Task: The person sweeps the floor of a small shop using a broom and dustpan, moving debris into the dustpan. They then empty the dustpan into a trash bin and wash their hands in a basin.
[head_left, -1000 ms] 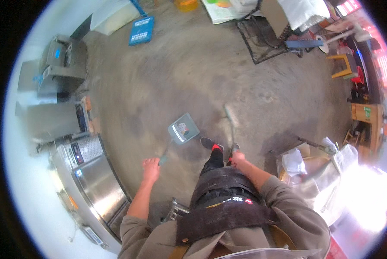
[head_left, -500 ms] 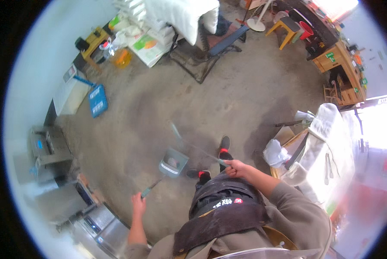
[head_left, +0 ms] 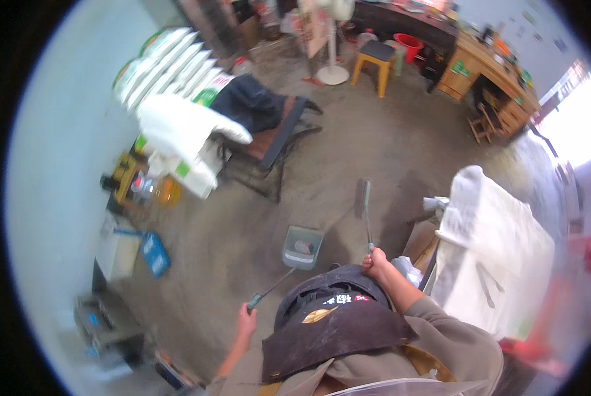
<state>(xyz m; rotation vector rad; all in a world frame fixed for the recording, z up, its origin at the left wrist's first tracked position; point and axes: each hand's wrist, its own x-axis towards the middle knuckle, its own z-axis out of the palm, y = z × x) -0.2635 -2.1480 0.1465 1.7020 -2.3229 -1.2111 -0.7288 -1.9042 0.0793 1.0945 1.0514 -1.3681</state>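
Observation:
My left hand (head_left: 245, 319) is closed round the handle end of a long-handled grey-green dustpan (head_left: 296, 261). The pan hangs out in front of me, tilted so its inside shows. A small crumpled item (head_left: 304, 247) lies in it, too small to name. Farther right, my right hand (head_left: 376, 263) grips the thin handle of a broom (head_left: 367, 208). Its narrow head points away from me, and a shadow falls on the floor beside it. Broom and pan are apart.
A white-covered table (head_left: 493, 244) stands close on my right. Ahead are a folding lounge chair (head_left: 279, 135), stacked white sacks (head_left: 176, 72), a yellow stool (head_left: 374, 63) and a wooden desk (head_left: 487, 72). On the left sits a blue platform scale (head_left: 155, 254).
My view has turned rightward. The broom has swung away from beside the dustpan to the right and now points ahead. Both hands keep their grips.

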